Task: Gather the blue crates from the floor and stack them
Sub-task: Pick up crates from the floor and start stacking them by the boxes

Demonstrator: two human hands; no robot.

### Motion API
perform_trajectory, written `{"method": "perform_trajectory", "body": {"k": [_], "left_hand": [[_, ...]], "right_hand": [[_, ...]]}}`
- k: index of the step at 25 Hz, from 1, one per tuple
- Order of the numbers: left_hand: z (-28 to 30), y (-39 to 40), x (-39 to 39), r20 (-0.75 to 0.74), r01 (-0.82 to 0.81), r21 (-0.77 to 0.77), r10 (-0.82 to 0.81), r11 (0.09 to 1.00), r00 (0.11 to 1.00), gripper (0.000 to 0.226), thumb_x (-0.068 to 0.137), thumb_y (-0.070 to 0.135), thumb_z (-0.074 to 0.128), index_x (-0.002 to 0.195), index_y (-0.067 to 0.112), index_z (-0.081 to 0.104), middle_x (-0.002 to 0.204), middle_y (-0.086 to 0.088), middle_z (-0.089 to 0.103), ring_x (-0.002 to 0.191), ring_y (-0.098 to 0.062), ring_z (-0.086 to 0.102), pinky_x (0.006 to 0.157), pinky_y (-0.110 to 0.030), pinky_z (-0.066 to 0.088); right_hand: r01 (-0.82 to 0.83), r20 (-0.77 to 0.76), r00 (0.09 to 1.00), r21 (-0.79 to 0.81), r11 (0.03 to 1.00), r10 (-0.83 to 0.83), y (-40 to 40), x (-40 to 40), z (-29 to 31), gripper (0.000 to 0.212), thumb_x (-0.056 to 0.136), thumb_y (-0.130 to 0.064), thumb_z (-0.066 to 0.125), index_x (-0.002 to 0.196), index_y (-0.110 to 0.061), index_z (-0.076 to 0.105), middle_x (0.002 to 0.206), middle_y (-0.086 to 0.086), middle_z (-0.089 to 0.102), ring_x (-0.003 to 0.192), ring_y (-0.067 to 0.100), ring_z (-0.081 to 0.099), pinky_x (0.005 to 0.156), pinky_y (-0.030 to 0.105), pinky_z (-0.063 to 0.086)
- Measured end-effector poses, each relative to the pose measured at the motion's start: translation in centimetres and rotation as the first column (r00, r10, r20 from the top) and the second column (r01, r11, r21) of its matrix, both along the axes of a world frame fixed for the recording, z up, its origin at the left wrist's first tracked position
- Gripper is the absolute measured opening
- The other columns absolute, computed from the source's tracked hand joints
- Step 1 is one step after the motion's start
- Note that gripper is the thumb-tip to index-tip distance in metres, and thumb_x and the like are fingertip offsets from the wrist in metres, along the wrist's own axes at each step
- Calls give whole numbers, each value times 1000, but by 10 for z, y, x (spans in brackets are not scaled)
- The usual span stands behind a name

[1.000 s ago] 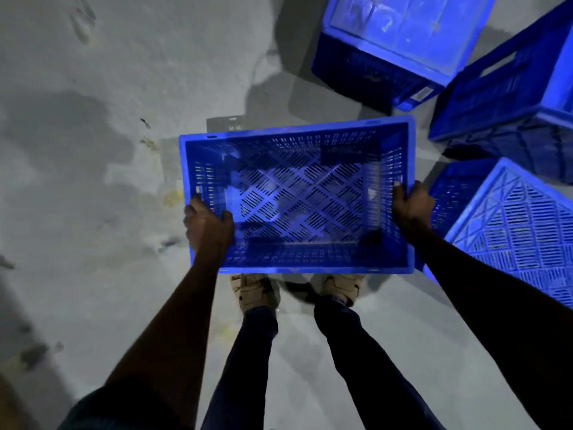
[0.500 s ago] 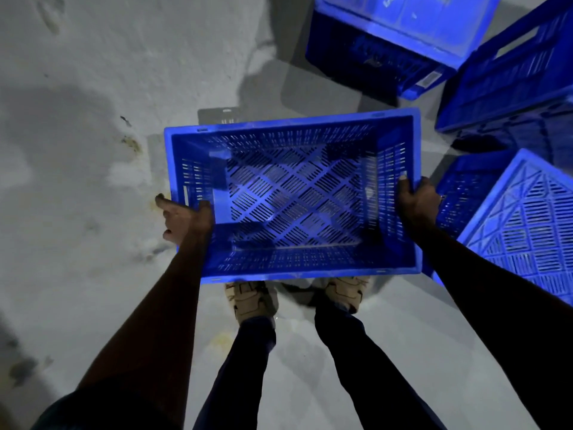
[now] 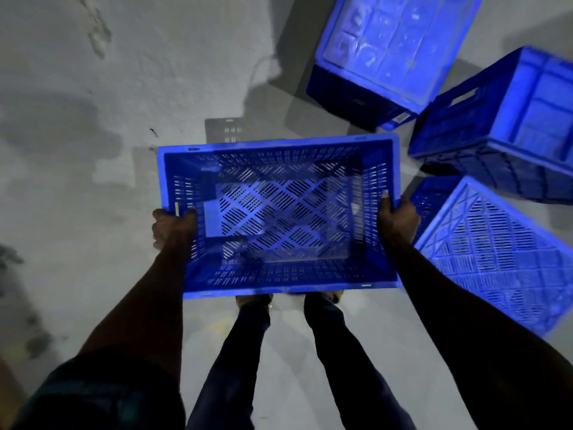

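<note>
I hold an open-topped blue slatted crate (image 3: 280, 147) in front of me above the floor, its open side facing up. My left hand (image 3: 172, 226) grips its left wall, fingers curled over the rim. My right hand (image 3: 397, 220) grips the right wall, thumb over the rim. Three more blue crates lie on the floor to the right: one upside down at the top (image 3: 390, 48), one tipped on its side (image 3: 508, 125), and one slatted crate bottom-up (image 3: 496, 252) close beside my right arm.
The floor (image 3: 93, 150) is grey concrete with dark stains and patches. My legs and shoes (image 3: 254, 301) stand directly under the held crate. Bare floor stretches to the left and ahead of the crate.
The crate has come up closer to me and now hides most of my shoes. My left hand has shifted its grip along the left wall and curled over the rim.
</note>
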State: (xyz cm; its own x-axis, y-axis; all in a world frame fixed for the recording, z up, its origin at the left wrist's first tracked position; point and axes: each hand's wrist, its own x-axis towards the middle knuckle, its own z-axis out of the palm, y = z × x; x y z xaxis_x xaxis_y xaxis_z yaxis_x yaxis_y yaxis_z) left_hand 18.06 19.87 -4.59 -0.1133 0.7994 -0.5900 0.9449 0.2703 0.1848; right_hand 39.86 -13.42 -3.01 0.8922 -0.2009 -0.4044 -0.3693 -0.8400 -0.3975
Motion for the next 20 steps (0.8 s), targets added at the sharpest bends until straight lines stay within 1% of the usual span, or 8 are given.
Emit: {"method": "perform_trajectory", "body": {"k": [2, 6, 10, 12, 14, 16, 18, 20], "left_hand": [[45, -3, -10, 27, -31, 2, 31, 1000, 999, 60, 78, 47, 66, 123, 12, 46, 124, -22, 59, 112, -43, 58, 100, -54, 45], [152, -14, -35, 70, -95, 6, 94, 995, 993, 53, 81, 44, 63, 119, 8, 52, 119, -22, 62, 108, -42, 61, 96, -51, 49], [251, -21, -80, 175, -349, -37, 350, 936, 920, 57, 81, 44, 61, 112, -4, 65, 111, -27, 67, 103, -41, 64, 91, -47, 53], [292, -26, -95, 225, -422, -37, 419, 906, 880, 56, 80, 42, 60, 106, -7, 66, 102, -25, 69, 99, -40, 65, 86, -44, 54], [330, -32, -106, 271, -455, -33, 446, 890, 853, 50, 84, 37, 60, 103, -9, 66, 91, -20, 64, 93, -35, 65, 79, -39, 49], [365, -40, -115, 306, -500, 1, 476, 866, 824, 47, 85, 34, 62, 103, -9, 66, 88, -14, 57, 88, -28, 61, 81, -40, 48], [391, -51, -126, 369, -554, -2, 516, 832, 773, 46, 78, 39, 63, 95, -4, 69, 83, -14, 60, 85, -31, 64, 82, -44, 55], [398, -57, -142, 426, -580, -17, 530, 815, 733, 50, 66, 47, 64, 84, 1, 69, 77, -14, 64, 82, -36, 67, 79, -49, 57]], "right_hand": [[9, -26, 1000, -14, 1000, -9, 5, -1, 46, 44, 97, -40, 54, 108, 2, 63, 106, 32, 66, 101, 47, 61, 80, 43, 47], [23, -5, 1000, 0, 1000, -23, 15, -12, 153, 43, 94, -40, 56, 107, 0, 65, 107, 27, 68, 104, 43, 63, 83, 43, 47], [8, -18, 1000, 45, 999, -7, 30, -24, 260, 39, 90, -42, 60, 106, -7, 69, 102, 21, 70, 101, 39, 64, 78, 38, 48], [-22, 44, 999, 71, 997, 18, 32, -29, 304, 39, 88, -43, 62, 104, -8, 70, 96, 21, 71, 96, 39, 66, 71, 37, 45], [-41, 119, 993, 126, 991, 26, 29, -36, 344, 39, 86, -47, 63, 97, -10, 70, 85, 19, 69, 85, 34, 67, 67, 35, 41], [-77, 166, 985, 177, 981, 47, 24, -39, 377, 36, 84, -47, 63, 87, -12, 68, 75, 12, 62, 75, 21, 60, 64, 32, 38], [-100, 195, 979, 231, 968, 55, 13, -42, 402, 39, 82, -54, 62, 84, -15, 66, 73, 3, 54, 74, 12, 50, 64, 29, 36], [-120, 246, 968, 251, 961, 56, 3, -45, 418, 40, 82, -57, 61, 81, -16, 65, 70, 2, 50, 73, 10, 47, 63, 29, 36]]}}
